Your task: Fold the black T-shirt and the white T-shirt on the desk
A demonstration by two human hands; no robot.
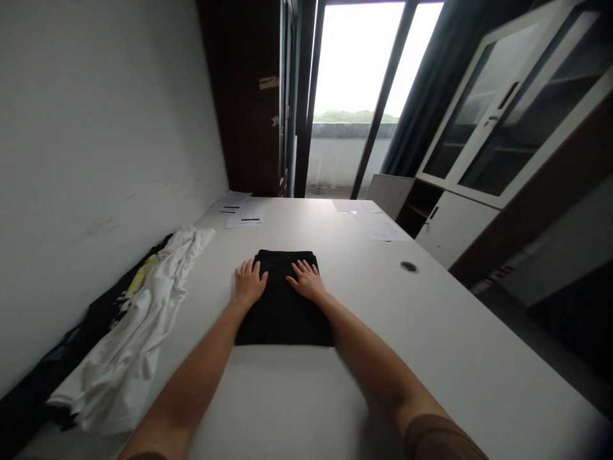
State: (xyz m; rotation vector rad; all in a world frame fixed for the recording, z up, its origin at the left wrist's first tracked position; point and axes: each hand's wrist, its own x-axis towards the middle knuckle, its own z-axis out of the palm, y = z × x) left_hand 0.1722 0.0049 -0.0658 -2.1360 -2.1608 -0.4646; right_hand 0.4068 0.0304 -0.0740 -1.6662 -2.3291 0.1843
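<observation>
A folded black cloth (285,313), perhaps a garment, lies flat on the white table (297,402) in front of me. My left hand (249,281) rests palm down over its far left edge, with the fingers spread. On the far right part of the cloth lies my right hand (307,280), also flat with fingers apart. Both hands press on the top surface and neither grips anything. The exact kind of garment cannot be made out.
Along the wall at left, a crumpled white garment (143,319) lies beside dark clothing (103,303) with yellow marks. Papers with pens (244,214) sit at the far left, more papers (378,225) at the far right. A round cable hole (409,267) is near the right edge.
</observation>
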